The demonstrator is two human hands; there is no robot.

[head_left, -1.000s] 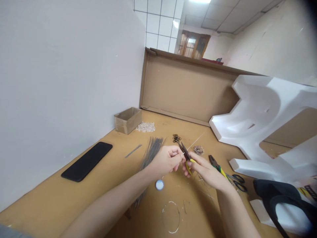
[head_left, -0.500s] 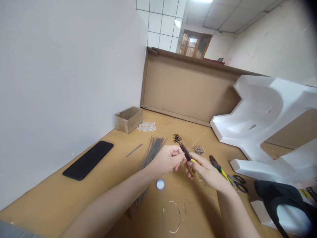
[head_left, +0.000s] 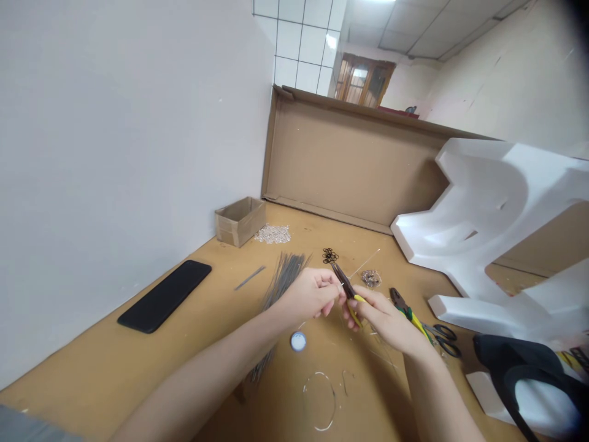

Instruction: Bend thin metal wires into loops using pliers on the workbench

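My right hand (head_left: 380,313) is closed round the yellow handles of a pair of long-nose pliers (head_left: 343,279), whose dark jaws point away and to the left. Against the jaws, my left hand (head_left: 317,293) pinches a thin wire (head_left: 365,264), which runs up and to the right past the pliers. The exact spot where the jaws meet the wire is too small to make out. Partly under my left forearm lies a bundle of grey wires (head_left: 286,276). A pile of small black rings (head_left: 329,255) sits just beyond the plier tips, with a coil of wire (head_left: 370,279) to their right.
Green-and-yellow pliers (head_left: 402,304) and scissors (head_left: 445,337) lie right of my right hand. Nearer me are a round blue-white disc (head_left: 298,341) and a wire loop (head_left: 332,399). A black phone-like slab (head_left: 165,296), small cardboard box (head_left: 239,230), clear beads (head_left: 273,233) and white foam (head_left: 483,190) stand around.
Hardly anything differs. Both hands keep their hold on the wire and pliers in nearly the same place, and the view shifts very slightly.
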